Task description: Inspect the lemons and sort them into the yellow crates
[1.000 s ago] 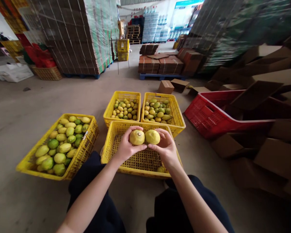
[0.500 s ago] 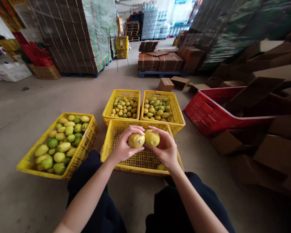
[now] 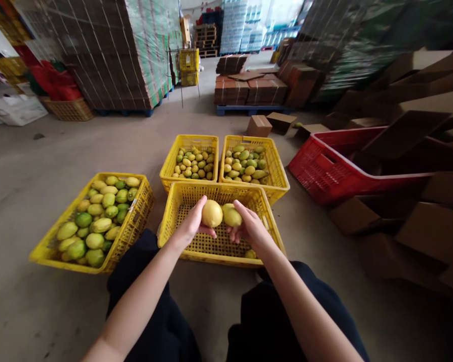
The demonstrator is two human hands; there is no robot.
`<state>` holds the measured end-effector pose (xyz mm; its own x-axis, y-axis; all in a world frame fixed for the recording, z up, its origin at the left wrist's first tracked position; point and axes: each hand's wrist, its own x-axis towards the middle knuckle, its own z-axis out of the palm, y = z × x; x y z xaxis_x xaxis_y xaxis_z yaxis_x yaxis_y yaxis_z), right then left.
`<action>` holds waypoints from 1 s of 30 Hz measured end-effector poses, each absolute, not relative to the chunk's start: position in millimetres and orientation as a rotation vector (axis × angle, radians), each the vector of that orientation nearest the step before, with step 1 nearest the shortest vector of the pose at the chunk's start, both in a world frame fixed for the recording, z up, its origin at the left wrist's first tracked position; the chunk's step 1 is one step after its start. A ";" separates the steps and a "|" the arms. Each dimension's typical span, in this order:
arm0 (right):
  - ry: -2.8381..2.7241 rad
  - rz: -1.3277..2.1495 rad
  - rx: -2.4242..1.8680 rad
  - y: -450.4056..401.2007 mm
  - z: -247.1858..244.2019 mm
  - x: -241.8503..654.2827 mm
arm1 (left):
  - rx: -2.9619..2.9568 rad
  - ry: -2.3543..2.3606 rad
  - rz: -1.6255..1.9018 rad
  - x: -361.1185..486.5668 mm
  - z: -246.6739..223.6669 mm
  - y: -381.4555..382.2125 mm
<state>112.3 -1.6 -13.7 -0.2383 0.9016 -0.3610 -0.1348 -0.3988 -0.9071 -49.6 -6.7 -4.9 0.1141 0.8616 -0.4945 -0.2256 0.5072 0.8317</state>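
My left hand [image 3: 195, 221] is closed around a yellow lemon [image 3: 212, 213], with the thumb along its upper left side. A second, slightly greener lemon [image 3: 232, 215] is gripped by my right hand [image 3: 251, 223], its fingers curled beneath. The two lemons are side by side above a yellow plastic crate [image 3: 219, 258] in front of my knees. Inside that crate, near its right front corner, lies another lemon [image 3: 250, 254], partly hidden by my right wrist.
At left stands a yellow crate [image 3: 66, 269] full of yellow and green lemons. Two more lemon crates, one left [image 3: 166, 168] and one right [image 3: 281, 173], stand behind the middle one. A red crate [image 3: 313, 173] and cardboard boxes [image 3: 430, 236] occupy the right side.
Both hands have turned the lemons, so the left one's stem end no longer faces me. My thumbs now lie on top and the fingers are underneath.
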 end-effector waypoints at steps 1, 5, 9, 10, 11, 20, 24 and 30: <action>-0.978 1.751 -1.254 -0.8 -14.4 111.5 | 0.638 1.191 0.886 -49.2 -5.3 -6.1; -0.931 1.792 -1.288 0.6 -14.3 110.5 | 0.564 1.171 0.908 -48.2 -1.6 -6.1; -0.904 1.805 -1.264 -0.2 -15.2 110.1 | 0.495 1.166 0.926 -46.2 3.2 -5.9; -0.909 1.786 -1.235 -0.6 -15.2 109.7 | 0.456 1.155 0.939 -45.5 3.8 -5.3; -0.921 1.750 -1.203 -1.2 -14.8 109.4 | 0.406 1.137 0.955 -44.9 4.4 -4.3; -1.256 0.869 -1.290 -8.2 -11.0 111.5 | -0.012 0.729 1.104 -36.6 -0.6 -1.0; -1.605 0.361 -1.427 -9.6 -18.6 110.4 | 0.054 0.567 1.107 -31.0 -5.9 -4.7; -1.851 0.207 -1.334 -10.5 -23.1 110.0 | 0.168 0.434 1.070 -25.5 -10.1 -7.4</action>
<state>110.0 -10.5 -23.1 -0.0968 0.8488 0.5197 0.7127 0.4236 -0.5591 -25.5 -7.4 -10.1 0.4053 0.8758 -0.2621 -0.8109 0.4767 0.3393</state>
